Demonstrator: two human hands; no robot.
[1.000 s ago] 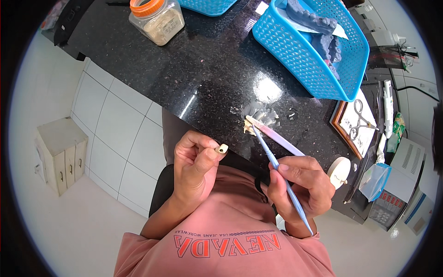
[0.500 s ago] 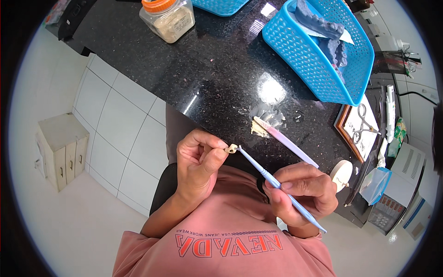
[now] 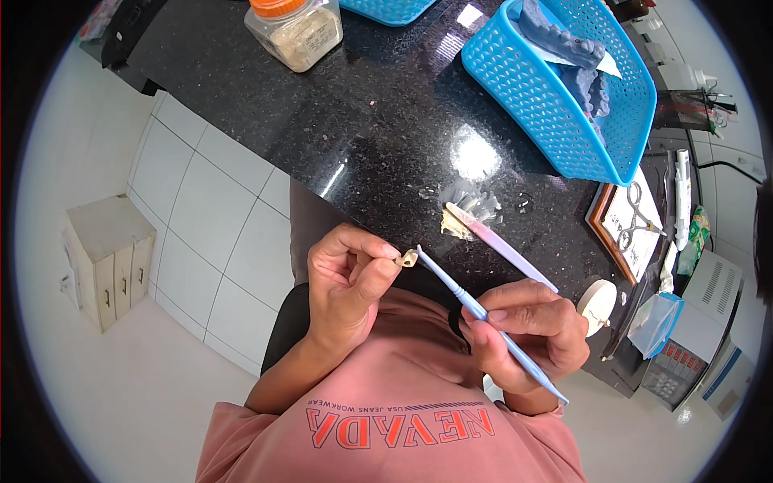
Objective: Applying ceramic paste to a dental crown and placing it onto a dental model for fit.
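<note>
Between thumb and forefinger, my left hand [image 3: 350, 278] pinches a small cream-coloured dental crown [image 3: 408, 258], its hollow side partly showing. My right hand [image 3: 531, 326] grips a slim blue dental instrument [image 3: 459, 290] like a pen, its pale tip close beside the crown; whether they touch is hard to tell. Just beyond, on the black countertop, a smear of cream paste [image 3: 456, 224] lies next to a greyish-white smear [image 3: 475, 197]. A pale pink-lilac spatula [image 3: 501, 245] rests with its end at the paste.
A blue perforated basket [image 3: 555, 121] holds grey-blue dental casts [image 3: 564, 40] at the far right. At the far left stands a clear jar [image 3: 302, 40] with an orange lid. Scissor-like forceps [image 3: 632, 217] lie on a brown-edged pad; a round white disc [image 3: 597, 306] sits nearer.
The crown has turned slightly in my left fingers, showing more of its hollow. The instrument's tip has drawn a little away from it. Both hands stay nearly in place.
</note>
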